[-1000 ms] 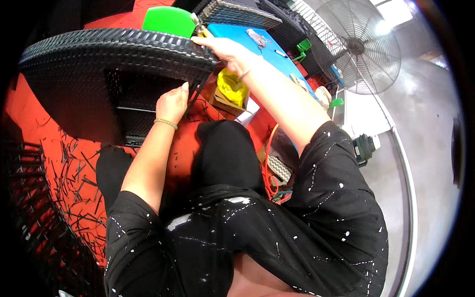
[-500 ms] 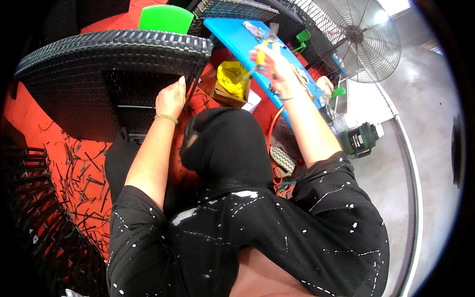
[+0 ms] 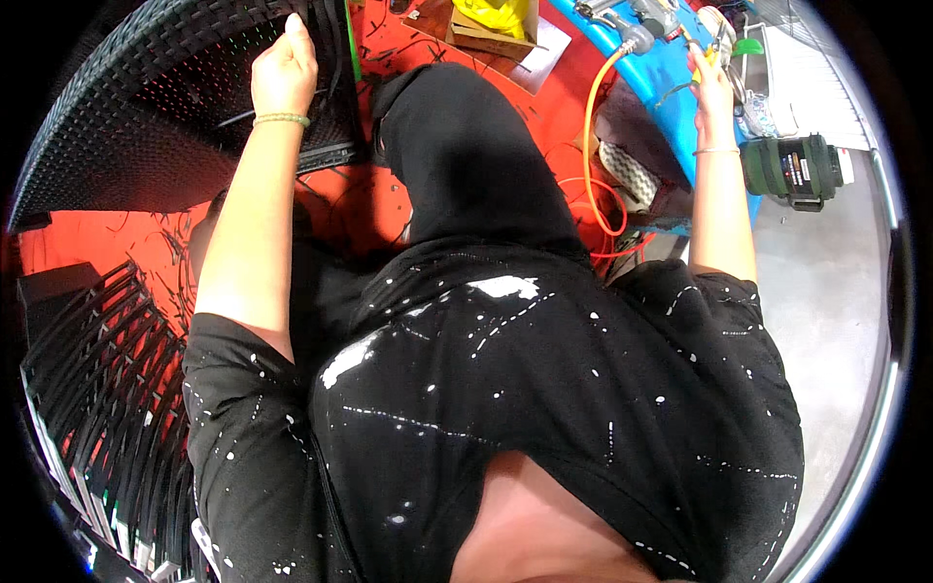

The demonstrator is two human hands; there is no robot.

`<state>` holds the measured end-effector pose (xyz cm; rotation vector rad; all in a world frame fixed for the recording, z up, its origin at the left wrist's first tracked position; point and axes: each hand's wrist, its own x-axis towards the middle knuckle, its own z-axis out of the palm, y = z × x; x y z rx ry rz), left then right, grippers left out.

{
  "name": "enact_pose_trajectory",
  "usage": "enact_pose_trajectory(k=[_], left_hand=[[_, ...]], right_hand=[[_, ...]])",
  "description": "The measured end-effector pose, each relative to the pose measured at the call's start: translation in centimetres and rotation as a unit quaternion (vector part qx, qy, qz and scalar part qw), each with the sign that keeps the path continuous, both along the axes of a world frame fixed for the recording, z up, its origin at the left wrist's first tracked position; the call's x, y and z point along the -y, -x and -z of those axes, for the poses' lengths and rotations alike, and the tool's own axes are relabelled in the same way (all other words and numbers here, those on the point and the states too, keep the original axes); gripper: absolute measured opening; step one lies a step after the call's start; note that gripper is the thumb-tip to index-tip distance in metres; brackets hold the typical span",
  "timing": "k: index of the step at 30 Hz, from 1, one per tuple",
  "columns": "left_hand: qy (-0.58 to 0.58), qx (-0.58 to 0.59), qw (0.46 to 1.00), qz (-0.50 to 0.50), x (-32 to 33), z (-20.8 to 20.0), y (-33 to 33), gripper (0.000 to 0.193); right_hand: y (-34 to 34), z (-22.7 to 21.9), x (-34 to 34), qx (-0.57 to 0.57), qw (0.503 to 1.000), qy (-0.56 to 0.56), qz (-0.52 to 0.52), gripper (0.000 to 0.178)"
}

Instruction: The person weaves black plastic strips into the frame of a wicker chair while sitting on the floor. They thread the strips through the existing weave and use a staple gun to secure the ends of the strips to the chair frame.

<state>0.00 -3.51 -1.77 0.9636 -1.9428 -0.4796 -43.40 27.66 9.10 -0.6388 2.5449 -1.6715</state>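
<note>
My left hand (image 3: 285,76) is closed, thumb up, in front of a black woven wicker furniture piece (image 3: 126,92) at the upper left. What its fingers hold, if anything, is hidden. Over the blue table (image 3: 671,131) at the upper right, my right hand (image 3: 714,89) is curled around a yellow-handled hand tool (image 3: 712,58), mostly covered by the fingers. Metal air tools (image 3: 656,17) lie on the table beside that hand, with an orange hose (image 3: 593,97) hanging from one.
Black strip scraps litter the red floor covering (image 3: 78,238). A cardboard box (image 3: 496,39) with a yellow bag stands beyond my knee. Many black strips (image 3: 117,389) hang at the lower left. A dark green jug (image 3: 792,170) stands right of the table, near a patterned shoe (image 3: 627,170).
The view has tilted down toward my body. My right hand has moved right, with the yellow-handled tool, to the table's outer side. My left hand stays closed by the wicker piece.
</note>
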Motion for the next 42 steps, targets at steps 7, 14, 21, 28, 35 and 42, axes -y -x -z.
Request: enact_pose_trajectory(k=[7, 14, 21, 28, 35, 42], left_hand=[[-0.021, -0.019, 1.0, 0.001, -1.6, -1.5, 0.1, 0.049], [-0.024, -0.066, 0.997, 0.021, -2.8, -1.2, -0.6, 0.047], [-0.011, -0.078, 0.997, 0.009, -3.2, -0.4, 0.4, 0.041], [0.06, -0.093, 0.994, -0.005, -4.9, -2.2, -0.6, 0.032], [-0.008, -0.084, 0.996, 0.012, -5.3, -3.1, -0.1, 0.038], [-0.039, -0.071, 0.996, 0.025, -5.9, -4.0, -0.5, 0.039]], right_hand=[[3.2, 0.3, -3.3, -0.101, 0.993, -0.05, 0.023, 0.064], [6.4, 2.1, -4.4, -0.103, 0.979, -0.165, 0.066, 0.056], [11.6, 5.7, -7.2, -0.225, 0.943, -0.238, 0.061, 0.068], [8.6, 4.5, -4.5, -0.29, 0.865, -0.396, 0.101, 0.087], [-13.9, -0.8, 9.8, -0.12, 0.941, -0.026, -0.315, 0.023], [-30.9, -0.1, 16.2, -0.03, 0.883, 0.023, -0.467, 0.02]])
